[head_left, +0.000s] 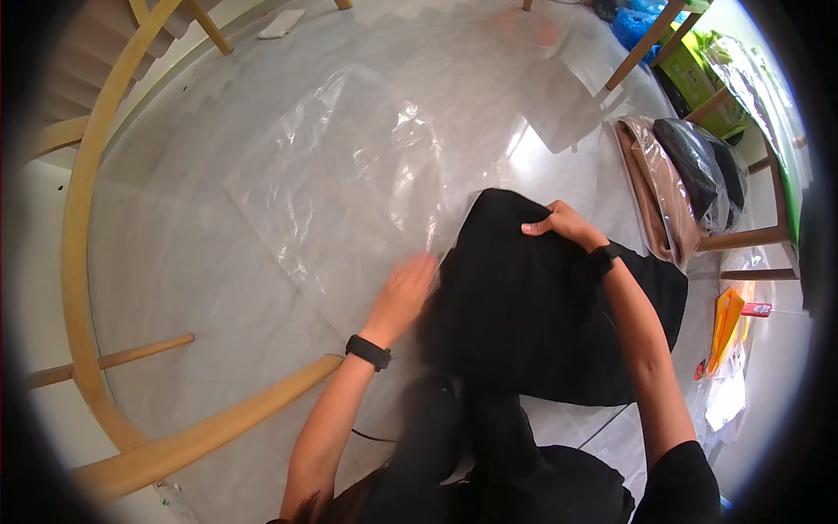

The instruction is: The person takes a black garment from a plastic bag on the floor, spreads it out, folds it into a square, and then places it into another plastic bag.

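A folded piece of black cloth (541, 306), likely a garment, lies spread over the floor just in front of my knees. My right hand (566, 225) pinches its far edge, thumb on top and fingers underneath. Beside the cloth's left edge is my left hand (403, 293), back upward, its fingertips blurred by motion; I cannot tell whether they touch the cloth. A flat, clear plastic bag (349, 166) is laid out on the floor beyond and to the left of the cloth, its near right side close to my left fingertips.
Curved wooden chair parts (78, 236) rise at the left, with a wooden bar (262, 409) near my left forearm. At right, bagged brown and dark folded cloth (668, 179) sits by a wooden stool (746, 237). A yellow-orange strip (726, 330) lies nearer.
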A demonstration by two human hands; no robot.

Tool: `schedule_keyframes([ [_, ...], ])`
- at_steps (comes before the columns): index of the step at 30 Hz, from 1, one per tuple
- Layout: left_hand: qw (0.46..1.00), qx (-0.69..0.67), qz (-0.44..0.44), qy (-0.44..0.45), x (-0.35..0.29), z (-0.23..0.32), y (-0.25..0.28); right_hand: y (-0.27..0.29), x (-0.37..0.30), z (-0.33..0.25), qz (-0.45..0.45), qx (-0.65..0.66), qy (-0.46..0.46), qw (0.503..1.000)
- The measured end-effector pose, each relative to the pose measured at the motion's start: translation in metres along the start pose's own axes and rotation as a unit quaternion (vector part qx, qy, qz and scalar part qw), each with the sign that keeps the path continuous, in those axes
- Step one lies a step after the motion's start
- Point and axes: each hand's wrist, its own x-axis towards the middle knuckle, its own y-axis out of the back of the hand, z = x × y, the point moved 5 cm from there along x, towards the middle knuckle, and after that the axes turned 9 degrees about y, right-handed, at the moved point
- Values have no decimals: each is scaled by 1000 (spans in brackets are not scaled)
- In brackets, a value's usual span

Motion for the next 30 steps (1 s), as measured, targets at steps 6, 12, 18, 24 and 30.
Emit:
schedule_keyframes([
  [6,971,-38,-68,225,-45,-67,-42,-40,-11,-53,196,-557,316,743],
  [12,961,35,-69,267,-74,-88,-57,9,40,-26,77,-394,61,914],
  [18,958,43,-58,279,-82,-94,-61,-6,16,32,-233,-47,-209,949],
  [24,963,-53,-7,266,-83,-91,-63,-25,-27,18,-232,48,-86,968],
  [30,821,-424,27,380,-82,-75,-76,4,-91,-22,-186,93,47,977],
])
